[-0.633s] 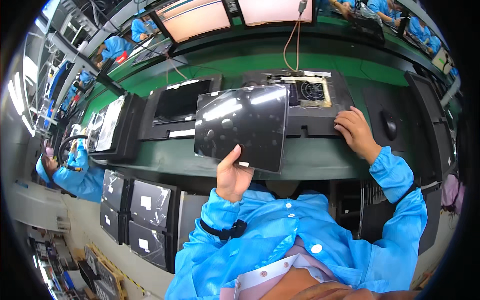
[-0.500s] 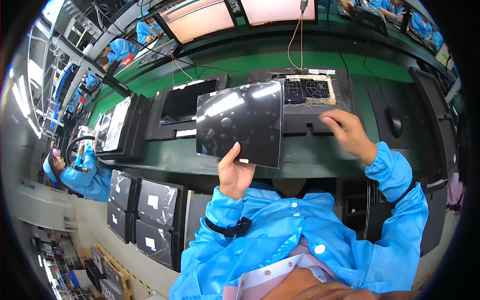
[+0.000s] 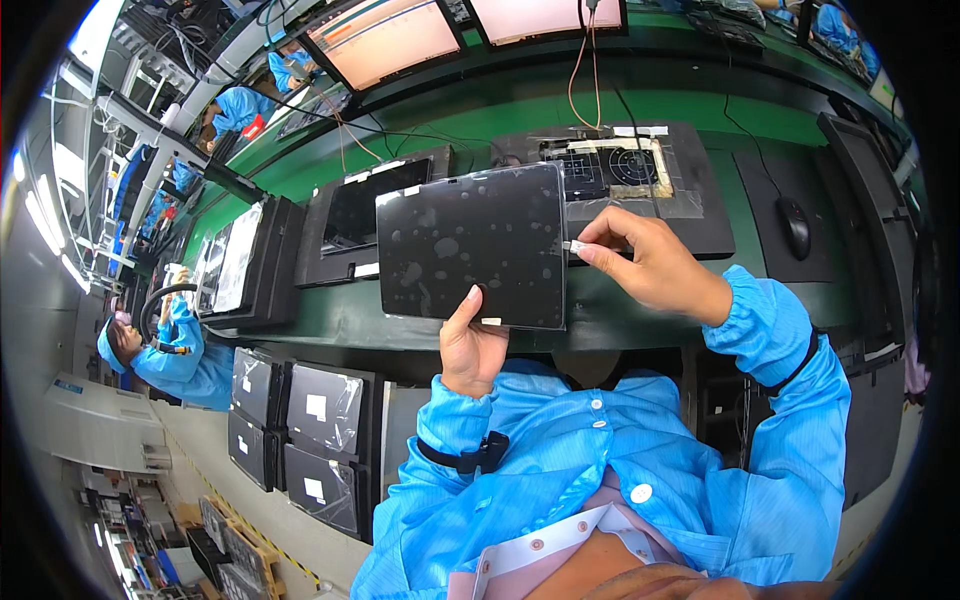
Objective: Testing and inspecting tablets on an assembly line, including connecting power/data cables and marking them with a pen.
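Note:
My left hand (image 3: 474, 350) grips a black tablet (image 3: 470, 245) by its lower edge, thumb on the front and the other fingers hidden behind. The tablet is tilted up towards me above the bench, its glossy face marked with bubble-like spots under a clear film. At the tablet's right edge, my right hand (image 3: 655, 262) pinches a small whitish cable plug (image 3: 577, 247) between thumb and forefinger. Its metal tip meets the edge; whether it is inserted I cannot tell. A dark cable runs down from above towards that hand.
Behind the tablet lie a black foam fixture (image 3: 690, 215) with a patterned panel and another holding a dark screen (image 3: 375, 205). A mouse (image 3: 793, 228) rests on the right; monitors (image 3: 385, 45) stand at the back. Wrapped black panels (image 3: 325, 408) are at lower left, near a co-worker (image 3: 180, 350).
My right hand has moved left and down to the tablet's right edge, and a cable plug now shows in its fingers. The tablet has tilted slightly, its bright reflections gone.

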{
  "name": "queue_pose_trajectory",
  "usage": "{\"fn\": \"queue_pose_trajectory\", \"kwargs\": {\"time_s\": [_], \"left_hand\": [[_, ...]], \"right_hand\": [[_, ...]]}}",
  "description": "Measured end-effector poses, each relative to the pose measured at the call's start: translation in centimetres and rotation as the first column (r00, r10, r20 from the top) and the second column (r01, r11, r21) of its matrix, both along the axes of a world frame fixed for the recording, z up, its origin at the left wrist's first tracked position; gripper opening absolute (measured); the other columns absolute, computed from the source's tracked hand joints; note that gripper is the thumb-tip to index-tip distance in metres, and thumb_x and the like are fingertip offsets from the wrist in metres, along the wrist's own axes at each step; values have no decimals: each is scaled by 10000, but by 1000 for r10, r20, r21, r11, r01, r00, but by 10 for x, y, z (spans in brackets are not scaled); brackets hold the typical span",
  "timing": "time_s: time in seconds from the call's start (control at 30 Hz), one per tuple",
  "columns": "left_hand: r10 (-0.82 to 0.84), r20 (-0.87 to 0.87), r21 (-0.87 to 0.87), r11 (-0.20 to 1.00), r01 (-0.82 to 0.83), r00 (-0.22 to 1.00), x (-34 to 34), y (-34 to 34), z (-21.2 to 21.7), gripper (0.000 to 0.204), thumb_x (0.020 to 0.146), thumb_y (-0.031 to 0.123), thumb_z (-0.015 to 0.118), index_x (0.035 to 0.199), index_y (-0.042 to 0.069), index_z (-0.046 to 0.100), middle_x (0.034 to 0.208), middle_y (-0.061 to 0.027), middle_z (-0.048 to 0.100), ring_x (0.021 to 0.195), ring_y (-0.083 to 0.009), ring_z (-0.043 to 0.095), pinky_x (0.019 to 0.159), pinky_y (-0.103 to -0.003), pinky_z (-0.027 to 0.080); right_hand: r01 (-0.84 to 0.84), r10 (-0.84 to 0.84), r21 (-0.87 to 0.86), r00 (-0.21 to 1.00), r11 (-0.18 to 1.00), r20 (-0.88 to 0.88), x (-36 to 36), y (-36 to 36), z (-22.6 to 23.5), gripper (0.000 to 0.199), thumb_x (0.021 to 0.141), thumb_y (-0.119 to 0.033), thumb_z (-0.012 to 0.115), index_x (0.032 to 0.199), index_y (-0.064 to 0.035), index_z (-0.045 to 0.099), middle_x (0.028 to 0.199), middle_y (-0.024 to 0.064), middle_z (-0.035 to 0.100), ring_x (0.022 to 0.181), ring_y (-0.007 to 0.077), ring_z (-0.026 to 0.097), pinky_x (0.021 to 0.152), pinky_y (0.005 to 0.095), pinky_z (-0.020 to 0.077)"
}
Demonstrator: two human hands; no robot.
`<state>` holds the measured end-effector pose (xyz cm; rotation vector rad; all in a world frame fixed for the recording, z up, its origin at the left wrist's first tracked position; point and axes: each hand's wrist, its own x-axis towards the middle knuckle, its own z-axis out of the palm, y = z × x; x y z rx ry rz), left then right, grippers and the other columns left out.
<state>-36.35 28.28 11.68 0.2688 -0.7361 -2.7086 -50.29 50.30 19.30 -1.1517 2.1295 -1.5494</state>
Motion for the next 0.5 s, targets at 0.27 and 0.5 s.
{"fn": "queue_pose_trajectory", "kwargs": {"time_s": [0.27,0.5], "left_hand": [[-68,73,-118,990,76,995,-21,27,-1,297,988,101,613,1272,12,618,1240,-118,688,1158,-275,658,1030,-456,517],[-229,1,-46,972,229,973,-80,105,-4,266,1022,162,618,1253,32,616,1222,-96,684,1152,-238,655,1028,-435,523]], "right_hand": [[-59,63,161,998,985,-19,-26,35,7,154,979,-146,657,986,0,608,814,118,662,749,210,659,680,354,508],[56,11,288,974,956,-227,-74,103,3,161,970,-128,664,1030,10,608,861,89,655,738,167,630,681,321,517]]}}
